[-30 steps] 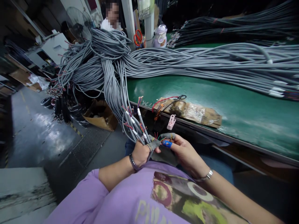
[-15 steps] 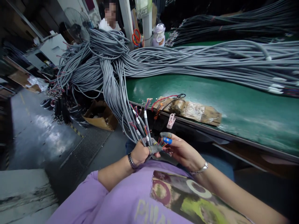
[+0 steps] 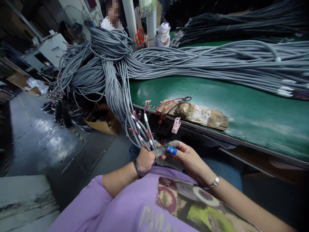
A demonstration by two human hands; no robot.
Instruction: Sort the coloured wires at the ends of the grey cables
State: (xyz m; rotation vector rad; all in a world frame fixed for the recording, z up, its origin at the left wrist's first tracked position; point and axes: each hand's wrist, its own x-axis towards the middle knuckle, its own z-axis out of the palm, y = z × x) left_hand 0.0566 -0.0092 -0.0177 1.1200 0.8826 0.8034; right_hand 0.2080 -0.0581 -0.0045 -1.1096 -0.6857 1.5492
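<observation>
My left hand (image 3: 145,159), its thumb wrapped in grey tape, is closed around several grey cables (image 3: 147,132) in front of my body. Their ends have white sleeves and fan out into thin coloured wires (image 3: 147,104). Close against it is my right hand (image 3: 189,158), with blue and grey coverings on the fingertips. Its thumb and forefinger pinch together at the thin coloured wires (image 3: 163,142) of one cable end beside the left thumb. The fingers partly hide these wires.
A thick bundle of grey cables (image 3: 193,62) runs along the green table (image 3: 251,112) and hangs over its edge. A taped cardboard strip (image 3: 205,116) and a pink clip (image 3: 176,125) are at the near edge. A cardboard box (image 3: 103,119) sits below; a person (image 3: 112,22) is behind.
My right fingers have closed together on the thin wires beside the left thumb. The cable ends held in my left hand have tilted slightly left and down.
</observation>
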